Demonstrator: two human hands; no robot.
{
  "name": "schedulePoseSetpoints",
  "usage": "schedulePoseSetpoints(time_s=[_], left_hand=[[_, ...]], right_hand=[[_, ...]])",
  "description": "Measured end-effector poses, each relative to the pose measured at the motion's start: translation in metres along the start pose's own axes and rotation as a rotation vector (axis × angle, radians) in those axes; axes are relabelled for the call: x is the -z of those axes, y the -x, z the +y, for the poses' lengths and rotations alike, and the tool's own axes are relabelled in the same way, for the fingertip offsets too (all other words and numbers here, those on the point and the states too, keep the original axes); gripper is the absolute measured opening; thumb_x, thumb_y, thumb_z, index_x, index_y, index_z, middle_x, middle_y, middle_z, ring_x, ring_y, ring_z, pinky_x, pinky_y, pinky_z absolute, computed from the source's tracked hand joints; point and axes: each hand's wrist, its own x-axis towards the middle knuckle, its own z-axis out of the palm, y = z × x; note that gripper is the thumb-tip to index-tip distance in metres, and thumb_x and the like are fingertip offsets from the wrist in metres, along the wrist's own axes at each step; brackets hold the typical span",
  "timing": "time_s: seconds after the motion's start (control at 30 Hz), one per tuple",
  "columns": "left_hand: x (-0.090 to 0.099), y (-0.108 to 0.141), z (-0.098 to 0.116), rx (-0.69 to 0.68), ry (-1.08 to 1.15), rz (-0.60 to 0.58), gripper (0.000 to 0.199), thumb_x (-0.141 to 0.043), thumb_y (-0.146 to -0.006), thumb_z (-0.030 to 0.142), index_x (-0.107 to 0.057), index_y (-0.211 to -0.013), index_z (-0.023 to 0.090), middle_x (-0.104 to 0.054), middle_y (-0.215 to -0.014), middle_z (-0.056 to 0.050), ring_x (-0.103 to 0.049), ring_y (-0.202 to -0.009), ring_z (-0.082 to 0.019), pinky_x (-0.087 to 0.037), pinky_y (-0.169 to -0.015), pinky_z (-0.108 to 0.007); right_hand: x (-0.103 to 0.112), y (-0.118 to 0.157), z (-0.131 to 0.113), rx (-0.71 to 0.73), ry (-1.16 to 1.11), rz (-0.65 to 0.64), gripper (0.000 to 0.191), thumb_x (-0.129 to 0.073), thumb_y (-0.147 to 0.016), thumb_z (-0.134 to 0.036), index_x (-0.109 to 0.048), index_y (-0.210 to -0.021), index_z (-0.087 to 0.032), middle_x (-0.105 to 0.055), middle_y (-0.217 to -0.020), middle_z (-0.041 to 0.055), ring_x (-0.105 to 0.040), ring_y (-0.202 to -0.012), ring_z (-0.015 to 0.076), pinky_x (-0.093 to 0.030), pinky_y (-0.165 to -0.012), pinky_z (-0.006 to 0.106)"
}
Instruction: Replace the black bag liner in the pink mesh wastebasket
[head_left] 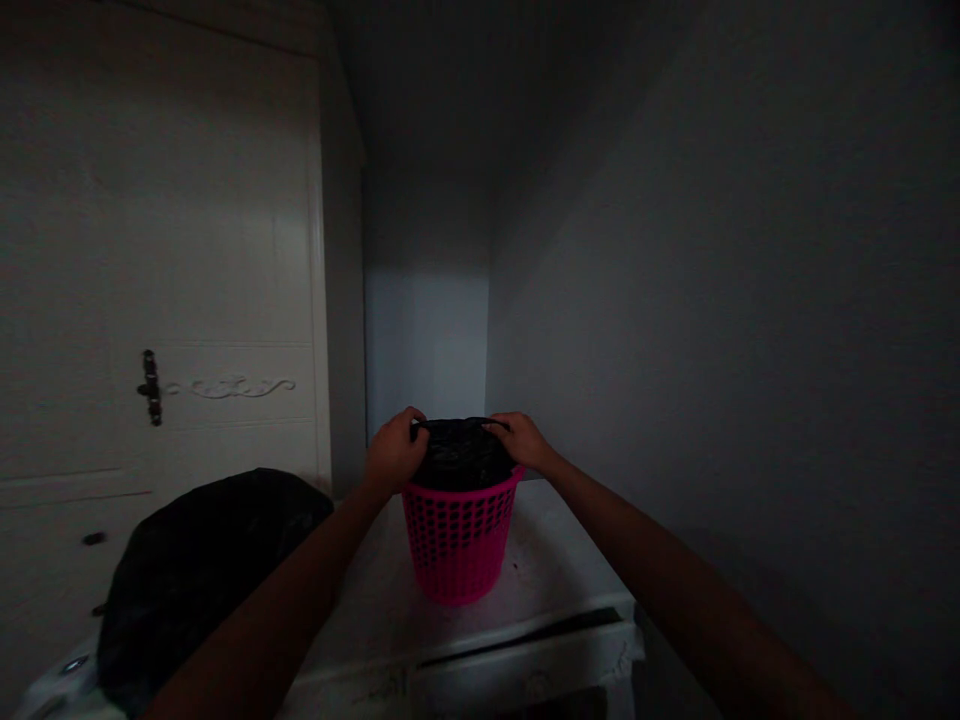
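A bright pink perforated basket (459, 550) stands upright on a white dresser top. Inside it is a black plastic bag (461, 455), whose upper edge rises above the basket's rim. My left hand (397, 448) grips the bag's edge on the left side, fingers closed round it. On the right, my right hand (519, 440) pinches the same edge just above the rim. The bag's mouth is stretched between both hands. The lower part of the bag shows darkly through the basket's upper holes.
A large black bag (217, 560) bulges at the lower left. Behind it stands a white wardrobe (225, 250) with a dark handle (152, 388). The white dresser (525, 655) has a drawer slightly ajar. A grey wall (712, 300) rises on the right.
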Motion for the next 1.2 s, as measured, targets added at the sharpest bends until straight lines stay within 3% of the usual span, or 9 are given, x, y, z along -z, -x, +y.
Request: schedulePoseSetpoints(time_s=[0.1,0.2,0.3,0.47,0.6,0.73,0.87,1.07,1.2], left_hand=[[0.008,0.003,-0.007,-0.023,-0.132,0.041,0.030,-0.046,-0.093,0.028,-0.072,-0.104,0.017,-0.073,-0.107,-0.015,-0.069,-0.102,-0.030,-0.051,-0.093,-0.040],[0.007,0.000,-0.007,0.057,-0.036,0.009,0.031,-0.045,-0.091,0.026,-0.072,-0.103,0.016,-0.074,-0.106,-0.015,-0.070,-0.100,-0.029,-0.052,-0.091,-0.040],[0.002,-0.006,-0.004,0.071,0.191,-0.076,0.026,-0.049,-0.090,0.030,-0.072,-0.097,0.020,-0.077,-0.097,-0.010,-0.071,-0.092,-0.026,-0.053,-0.083,-0.035],[0.001,-0.007,-0.023,0.216,0.351,-0.010,0.023,-0.048,-0.083,0.027,-0.070,-0.086,0.020,-0.076,-0.088,-0.007,-0.070,-0.087,-0.024,-0.053,-0.077,-0.033],[-0.004,-0.003,-0.035,0.319,0.395,0.016,0.023,-0.048,-0.081,0.026,-0.069,-0.084,0.020,-0.075,-0.088,-0.007,-0.071,-0.088,-0.025,-0.055,-0.081,-0.036],[-0.004,0.000,-0.016,0.126,0.524,-0.093,0.030,-0.062,-0.079,0.032,-0.074,-0.104,0.020,-0.080,-0.105,-0.007,-0.073,-0.101,-0.025,-0.056,-0.094,-0.037],[0.008,0.002,0.004,-0.051,0.520,-0.265,0.036,-0.072,-0.078,0.047,-0.078,-0.103,0.022,-0.082,-0.102,-0.008,-0.075,-0.097,-0.027,-0.057,-0.090,-0.038],[0.015,0.002,-0.016,0.137,0.337,0.032,0.014,-0.062,-0.083,0.030,-0.073,-0.083,0.021,-0.080,-0.094,-0.008,-0.073,-0.095,-0.025,-0.056,-0.093,-0.041],[0.017,0.008,-0.020,0.344,0.686,0.100,0.029,-0.068,-0.084,0.034,-0.066,-0.109,0.019,-0.079,-0.098,-0.008,-0.076,-0.091,-0.024,-0.061,-0.085,-0.040]], right_hand=[[0.006,0.002,0.009,-0.089,0.002,0.121,0.031,-0.056,-0.094,-0.034,-0.074,-0.073,-0.020,-0.072,-0.074,0.0028,-0.064,-0.076,0.0198,-0.049,-0.077,0.030],[0.000,0.006,0.000,-0.005,-0.165,0.137,0.024,-0.060,-0.090,-0.027,-0.079,-0.104,-0.022,-0.077,-0.100,0.0045,-0.068,-0.094,0.0200,-0.051,-0.090,0.033],[-0.006,0.007,-0.021,0.106,-0.294,0.009,0.038,-0.071,-0.088,-0.034,-0.074,-0.124,-0.025,-0.076,-0.114,0.0050,-0.068,-0.100,0.0196,-0.052,-0.092,0.033],[0.005,0.010,-0.018,0.056,-0.226,0.047,0.036,-0.057,-0.097,-0.046,-0.077,-0.083,-0.020,-0.074,-0.080,0.0015,-0.066,-0.080,0.0186,-0.051,-0.079,0.030],[0.006,0.013,-0.005,-0.007,-0.219,0.140,0.030,-0.060,-0.094,-0.043,-0.076,-0.082,-0.020,-0.075,-0.083,0.0029,-0.067,-0.083,0.0193,-0.052,-0.084,0.033],[-0.002,0.011,-0.020,-0.081,-0.433,0.057,0.040,-0.077,-0.083,-0.041,-0.075,-0.118,-0.022,-0.078,-0.112,0.0074,-0.071,-0.100,0.0213,-0.056,-0.091,0.036],[0.003,0.007,-0.036,-0.014,-0.384,-0.082,0.034,-0.081,-0.079,-0.044,-0.080,-0.104,-0.021,-0.080,-0.102,0.0066,-0.072,-0.096,0.0222,-0.056,-0.092,0.038],[0.019,0.008,-0.012,-0.053,-0.293,0.251,0.032,-0.070,-0.084,-0.052,-0.074,-0.089,-0.021,-0.076,-0.092,0.0056,-0.067,-0.091,0.0223,-0.053,-0.090,0.037],[0.022,0.020,-0.014,-0.142,-0.543,0.263,0.044,-0.068,-0.083,-0.058,-0.065,-0.110,-0.023,-0.073,-0.097,0.0043,-0.066,-0.085,0.0208,-0.052,-0.075,0.030]])
